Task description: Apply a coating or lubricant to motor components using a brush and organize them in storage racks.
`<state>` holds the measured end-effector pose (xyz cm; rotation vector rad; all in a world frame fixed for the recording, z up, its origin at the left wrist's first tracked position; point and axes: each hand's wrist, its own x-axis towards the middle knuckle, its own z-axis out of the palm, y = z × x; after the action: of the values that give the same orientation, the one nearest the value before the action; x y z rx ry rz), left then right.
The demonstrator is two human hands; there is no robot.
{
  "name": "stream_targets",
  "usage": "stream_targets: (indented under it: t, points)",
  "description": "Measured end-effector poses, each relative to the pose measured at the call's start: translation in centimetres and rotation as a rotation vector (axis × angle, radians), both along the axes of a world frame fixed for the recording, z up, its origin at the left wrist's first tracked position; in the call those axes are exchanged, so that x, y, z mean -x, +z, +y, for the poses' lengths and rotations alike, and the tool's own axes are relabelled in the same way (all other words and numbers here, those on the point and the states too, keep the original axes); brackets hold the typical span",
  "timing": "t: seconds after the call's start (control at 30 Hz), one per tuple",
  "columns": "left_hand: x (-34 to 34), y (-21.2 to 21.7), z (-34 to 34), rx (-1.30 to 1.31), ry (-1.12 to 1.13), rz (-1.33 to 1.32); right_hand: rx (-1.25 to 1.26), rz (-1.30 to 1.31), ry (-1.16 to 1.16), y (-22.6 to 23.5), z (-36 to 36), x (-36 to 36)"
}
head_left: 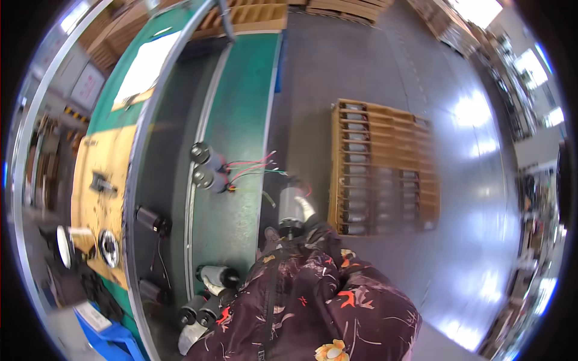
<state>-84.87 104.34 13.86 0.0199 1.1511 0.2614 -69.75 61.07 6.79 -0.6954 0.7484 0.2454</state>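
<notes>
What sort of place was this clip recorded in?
Most likely a factory assembly floor: small grey cylindrical motors with red and green wires lie on a green conveyor belt, and a wooden pallet holding more motors sits on the glossy grey floor.

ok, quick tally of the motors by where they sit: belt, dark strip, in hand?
On the green belt: 5 (wired pair, three near the sleeve)
On the dark strip: 2
In hand, over the belt edge: 1
Total: 8
</notes>
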Motion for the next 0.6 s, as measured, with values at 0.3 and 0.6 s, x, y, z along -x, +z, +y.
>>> stream_targets:
  t: [0.3,0.6]
  points:
    - [-2.2,-0.8,-6.8,-0.124,-0.820,0.008,-0.187,-0.180,-0.449,12.6,-19.3,8.6]
    - [-18.1,-5.4,-27.4,-0.106,-1.700,-0.187,-0.155,-0.100,-0.998,2.0,-26.0,16.4]
